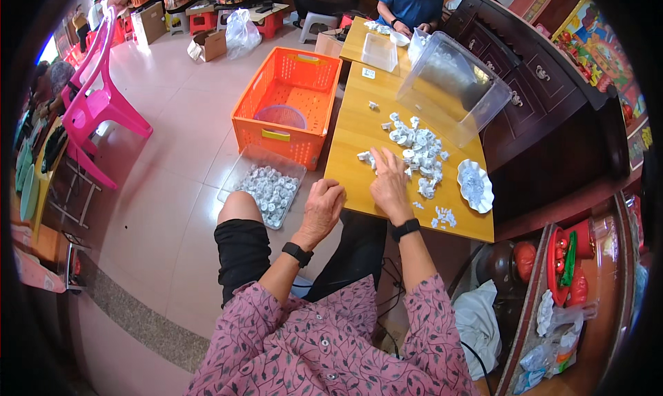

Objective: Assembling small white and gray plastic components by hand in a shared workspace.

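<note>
My left hand (322,209) is closed at the table's near left edge, above the clear bin. Whatever its curled fingers hold is hidden. My right hand (389,189) lies over the yellow wooden table (352,126), fingers stretched and apart, tips touching a few small white plastic parts (367,157). Right beside it spreads a loose pile of similar white parts (421,147). A scalloped white dish (485,201) with tiny pale pieces sits at the table's right side. More tiny white pieces (444,217) lie near the front edge. Below my left hand, a clear bin (295,162) is filled with round white parts.
An orange crate (280,135) with a purple basket stands left of the table. A large clear box (452,85) rests on its side, and a shallow clear tray (380,52) lies farther back. Another person (411,5) sits at the far end. A pink chair (103,99) stands left.
</note>
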The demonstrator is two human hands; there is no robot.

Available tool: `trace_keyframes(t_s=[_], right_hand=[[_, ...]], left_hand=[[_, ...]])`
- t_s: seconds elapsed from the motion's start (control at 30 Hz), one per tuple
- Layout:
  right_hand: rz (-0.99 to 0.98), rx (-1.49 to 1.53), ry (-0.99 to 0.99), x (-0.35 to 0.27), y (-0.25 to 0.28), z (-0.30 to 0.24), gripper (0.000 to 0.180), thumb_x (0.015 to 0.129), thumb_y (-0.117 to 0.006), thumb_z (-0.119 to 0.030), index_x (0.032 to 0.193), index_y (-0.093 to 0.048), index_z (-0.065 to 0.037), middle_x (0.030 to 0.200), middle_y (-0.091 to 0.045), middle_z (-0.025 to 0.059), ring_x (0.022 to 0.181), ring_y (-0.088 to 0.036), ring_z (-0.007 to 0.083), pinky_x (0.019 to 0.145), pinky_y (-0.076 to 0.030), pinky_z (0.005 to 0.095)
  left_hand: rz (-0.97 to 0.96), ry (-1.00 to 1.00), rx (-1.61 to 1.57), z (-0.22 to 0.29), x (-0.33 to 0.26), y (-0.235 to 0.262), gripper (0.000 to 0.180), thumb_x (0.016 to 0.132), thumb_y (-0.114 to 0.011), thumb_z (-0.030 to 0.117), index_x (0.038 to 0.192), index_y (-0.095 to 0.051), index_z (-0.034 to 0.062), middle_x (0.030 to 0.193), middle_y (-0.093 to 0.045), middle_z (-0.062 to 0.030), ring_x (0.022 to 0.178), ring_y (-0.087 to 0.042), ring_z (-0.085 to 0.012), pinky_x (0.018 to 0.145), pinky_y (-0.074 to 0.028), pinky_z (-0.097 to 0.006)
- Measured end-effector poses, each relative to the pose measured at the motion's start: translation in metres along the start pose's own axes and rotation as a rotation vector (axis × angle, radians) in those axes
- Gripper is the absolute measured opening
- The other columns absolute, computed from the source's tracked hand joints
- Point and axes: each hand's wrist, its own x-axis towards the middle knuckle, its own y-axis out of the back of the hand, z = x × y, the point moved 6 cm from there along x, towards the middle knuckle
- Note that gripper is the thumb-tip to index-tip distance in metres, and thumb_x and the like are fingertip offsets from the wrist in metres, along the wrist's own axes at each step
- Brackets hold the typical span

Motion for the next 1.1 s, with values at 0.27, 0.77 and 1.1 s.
trace_keyframes(t_s=[0.27, 0.77, 1.1], right_hand=[[-0.177, -0.001, 0.033, -0.003, -0.025, -0.002, 0.05, 0.081, -0.055, 0.004, 0.127, -0.063, -0.013, 0.135, -0.054, 0.0084, 0.128, -0.045, 0.0365, 0.106, -0.039, 0.0499], [0.158, 0.172, 0.021, -0.056, 0.025, 0.002, 0.04, 0.077, -0.053, 0.012, 0.117, -0.059, 0.008, 0.126, -0.057, 0.0221, 0.12, -0.053, 0.0403, 0.104, -0.044, 0.0453], [0.262, 0.029, -0.254, -0.13, 0.053, 0.059, 0.017, 0.083, -0.062, 0.005, 0.1, -0.064, 0.002, 0.102, -0.063, 0.0181, 0.097, -0.063, 0.0365, 0.085, -0.051, 0.043]], left_hand=[[0.016, -0.008, -0.011, 0.001, -0.004, 0.005, 0.015, 0.085, -0.069, 0.002, 0.1, -0.066, -0.0005, 0.103, -0.06, -0.0157, 0.097, -0.059, -0.034, 0.085, -0.049, -0.04], [0.315, 0.077, 0.119, 0.001, 0.028, 0.034, 0.028, 0.084, -0.07, 0.006, 0.111, -0.063, -0.0003, 0.117, -0.053, -0.02, 0.104, -0.058, -0.0365, 0.092, -0.049, -0.043], [-0.187, 0.071, 0.143, -0.027, 0.029, 0.004, 0.017, 0.086, -0.071, 0.013, 0.097, -0.071, 0.0007, 0.106, -0.061, -0.0159, 0.101, -0.058, -0.0355, 0.087, -0.049, -0.043]])
